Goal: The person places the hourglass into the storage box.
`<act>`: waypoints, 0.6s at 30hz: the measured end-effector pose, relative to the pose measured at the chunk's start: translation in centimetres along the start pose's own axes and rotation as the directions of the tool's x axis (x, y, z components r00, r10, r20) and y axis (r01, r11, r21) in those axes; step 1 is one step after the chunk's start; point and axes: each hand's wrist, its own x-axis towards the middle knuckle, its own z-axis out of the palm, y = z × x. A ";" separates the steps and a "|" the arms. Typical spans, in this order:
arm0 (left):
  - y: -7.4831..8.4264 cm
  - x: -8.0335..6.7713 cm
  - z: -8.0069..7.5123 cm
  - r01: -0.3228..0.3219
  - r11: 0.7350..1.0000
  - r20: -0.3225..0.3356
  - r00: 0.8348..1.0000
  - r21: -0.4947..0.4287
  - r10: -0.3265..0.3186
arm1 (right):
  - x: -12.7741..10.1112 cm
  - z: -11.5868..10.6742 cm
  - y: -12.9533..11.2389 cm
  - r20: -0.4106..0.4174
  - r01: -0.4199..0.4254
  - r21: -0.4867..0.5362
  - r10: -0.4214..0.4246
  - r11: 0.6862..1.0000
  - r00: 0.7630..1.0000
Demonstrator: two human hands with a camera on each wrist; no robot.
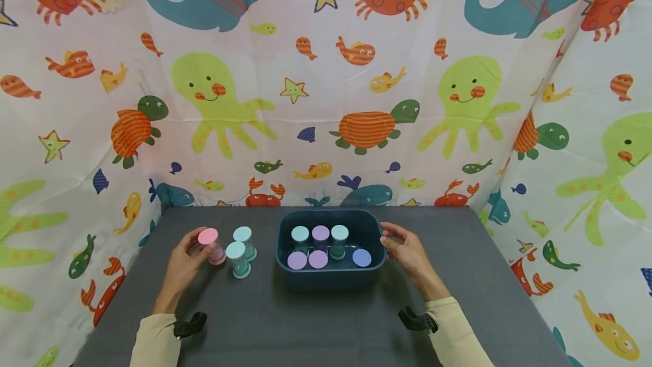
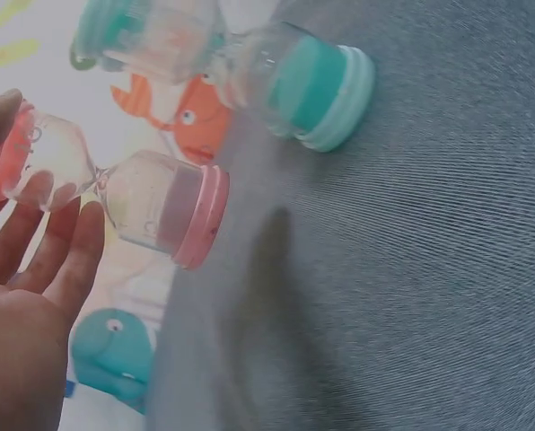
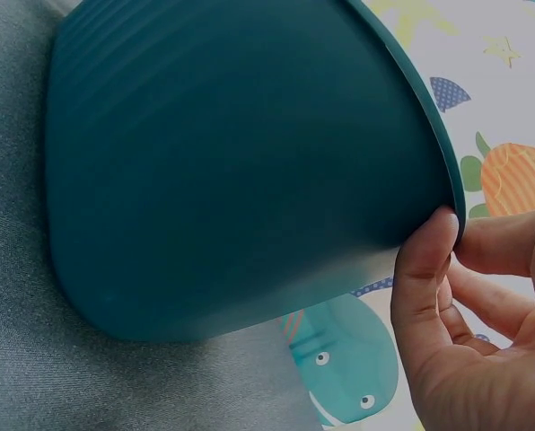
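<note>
A pink-capped hourglass [image 1: 217, 248] is in my left hand [image 1: 184, 262], pinched near its top cap between thumb and fingers. In the left wrist view that hourglass [image 2: 151, 199] leaves its lower pink cap free of the fingers. Just right of it stand two teal-capped hourglasses, one in front [image 1: 239, 262] and one behind [image 1: 246, 242]. My right hand [image 1: 407, 254] grips the right rim of a dark teal bin [image 1: 331, 281]. In the right wrist view, thumb and finger pinch the rim of this bin [image 3: 241, 162]. Several hourglasses with teal, purple and blue caps stand inside it.
A grey cloth-covered table [image 1: 305, 327] lies under everything. Behind and at both sides hangs a white curtain [image 1: 326, 72] printed with sea animals. Each wrist wears a black band [image 1: 191, 325].
</note>
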 end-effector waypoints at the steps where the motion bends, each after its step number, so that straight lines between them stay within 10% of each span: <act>1: 0.2 -0.1 -0.1 0.000 1.000 -0.009 1.000 0.000 0.000 | 0.0 0.0 0.0 0.000 0.000 -0.002 0.000 1.000 1.000; 13: 3.7 -1.5 -1.3 -0.123 0.992 -0.147 0.982 0.002 0.122 | 0.1 0.0 0.0 -0.003 0.011 0.000 -0.011 1.000 1.000; 18: 6.2 -2.4 -1.8 -0.082 0.997 -0.162 0.983 0.011 0.082 | 0.0 0.0 -0.1 0.000 0.008 0.003 -0.008 1.000 1.000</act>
